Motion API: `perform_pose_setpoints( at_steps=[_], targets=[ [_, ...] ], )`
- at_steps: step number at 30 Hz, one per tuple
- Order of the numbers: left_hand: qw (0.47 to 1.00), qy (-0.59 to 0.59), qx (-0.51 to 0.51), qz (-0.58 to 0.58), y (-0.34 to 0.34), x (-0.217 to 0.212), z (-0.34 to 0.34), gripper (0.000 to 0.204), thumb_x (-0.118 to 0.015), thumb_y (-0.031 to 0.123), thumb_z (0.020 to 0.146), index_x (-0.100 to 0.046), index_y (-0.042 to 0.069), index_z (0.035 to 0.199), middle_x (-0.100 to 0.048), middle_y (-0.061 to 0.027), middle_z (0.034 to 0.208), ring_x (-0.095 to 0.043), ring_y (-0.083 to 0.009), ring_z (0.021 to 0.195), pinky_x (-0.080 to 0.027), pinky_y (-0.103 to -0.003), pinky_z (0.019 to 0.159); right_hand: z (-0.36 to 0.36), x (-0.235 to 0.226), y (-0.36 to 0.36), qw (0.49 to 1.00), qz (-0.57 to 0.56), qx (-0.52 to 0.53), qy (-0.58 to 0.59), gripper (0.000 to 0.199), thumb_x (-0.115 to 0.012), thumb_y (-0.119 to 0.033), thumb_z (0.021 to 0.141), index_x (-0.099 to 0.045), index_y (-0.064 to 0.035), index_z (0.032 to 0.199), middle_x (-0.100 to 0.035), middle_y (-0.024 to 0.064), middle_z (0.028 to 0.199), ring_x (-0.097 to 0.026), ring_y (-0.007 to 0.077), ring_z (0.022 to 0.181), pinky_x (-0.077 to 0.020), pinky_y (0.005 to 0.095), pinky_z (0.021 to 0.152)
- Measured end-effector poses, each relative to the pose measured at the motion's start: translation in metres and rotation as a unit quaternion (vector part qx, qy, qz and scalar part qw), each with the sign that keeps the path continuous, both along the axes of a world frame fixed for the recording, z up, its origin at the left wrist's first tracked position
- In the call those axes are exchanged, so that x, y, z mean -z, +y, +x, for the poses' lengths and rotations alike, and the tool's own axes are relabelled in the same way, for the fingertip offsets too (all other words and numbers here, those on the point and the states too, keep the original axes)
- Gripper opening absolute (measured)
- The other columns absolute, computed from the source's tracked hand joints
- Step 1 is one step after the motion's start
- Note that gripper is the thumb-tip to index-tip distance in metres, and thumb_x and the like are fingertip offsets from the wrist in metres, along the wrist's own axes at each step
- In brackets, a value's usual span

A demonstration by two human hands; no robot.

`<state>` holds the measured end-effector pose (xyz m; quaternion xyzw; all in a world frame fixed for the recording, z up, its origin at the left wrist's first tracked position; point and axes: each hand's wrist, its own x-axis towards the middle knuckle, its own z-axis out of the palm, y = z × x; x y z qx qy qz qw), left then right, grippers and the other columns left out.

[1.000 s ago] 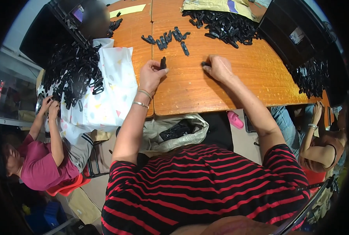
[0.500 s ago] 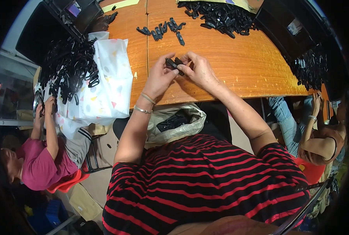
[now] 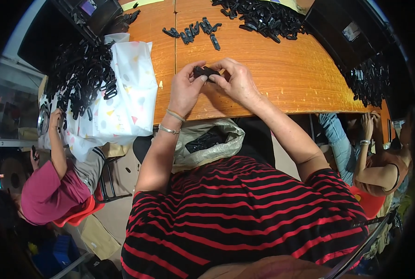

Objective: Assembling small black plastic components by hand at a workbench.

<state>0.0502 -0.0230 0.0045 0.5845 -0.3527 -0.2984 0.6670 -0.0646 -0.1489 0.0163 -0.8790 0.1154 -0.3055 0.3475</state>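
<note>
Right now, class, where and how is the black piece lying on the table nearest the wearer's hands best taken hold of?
Probably pinch the black piece across its long sides, toward its near end, from above on the near side: it is slim, points toward the viewer, and its far end lies close to the other pieces.

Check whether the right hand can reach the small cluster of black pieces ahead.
Probably yes: only tabletop lies between the right hand and the cluster, though that hand is gripping a black part.
</note>
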Motion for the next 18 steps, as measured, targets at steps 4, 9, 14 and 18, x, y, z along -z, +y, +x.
perform_pose_setpoints(
  at_steps=[4,9,14,18],
  targets=[
    [1.0,-0.009,-0.019,-0.008,0.0,-0.004,-0.008,0.039,-0.054,-0.008,0.086,-0.051,-0.006,0.125,-0.062,-0.0077,0.103,-0.06,-0.0107,0.094,-0.05,-0.023,0.082,0.001,0.002,0.001,0.999,0.04,-0.001,-0.005,0.021,-0.074,-0.003,0.074,-0.065,0.0005,0.093,-0.061,0.0085,0.079,-0.059,0.0123,0.058,-0.0474,0.0265,0.054],
    [0.999,-0.006,-0.05,-0.02,0.001,-0.003,-0.012,0.04,-0.055,-0.009,0.086,-0.051,-0.007,0.125,-0.062,-0.0085,0.103,-0.06,-0.0113,0.093,-0.05,-0.023,0.081,0.0,-0.001,0.005,0.999,0.046,0.0,-0.027,0.02,-0.074,-0.002,0.074,-0.064,0.001,0.091,-0.061,0.0073,0.079,-0.058,0.0101,0.058,-0.0467,0.025,0.053],
    [0.997,-0.03,-0.068,-0.022,-0.001,-0.002,-0.014,0.039,-0.056,-0.008,0.085,-0.051,-0.007,0.124,-0.062,-0.0084,0.102,-0.06,-0.0112,0.092,-0.05,-0.023,0.08,-0.003,-0.001,0.007,0.998,0.048,0.011,-0.031,0.02,-0.075,-0.007,0.073,-0.064,-0.0003,0.089,-0.062,0.011,0.081,-0.061,0.0175,0.056,-0.0481,0.0302,0.054],
    [0.996,-0.051,-0.064,-0.026,0.0,-0.002,-0.017,0.042,-0.058,-0.007,0.085,-0.05,-0.006,0.126,-0.06,-0.0087,0.109,-0.059,-0.0105,0.094,-0.051,-0.022,0.082,-0.004,0.001,0.007,0.998,0.05,0.012,-0.04,0.02,-0.075,-0.005,0.073,-0.064,0.0,0.088,-0.061,0.0106,0.081,-0.061,0.0159,0.056,-0.0478,0.029,0.054]
  ],
)
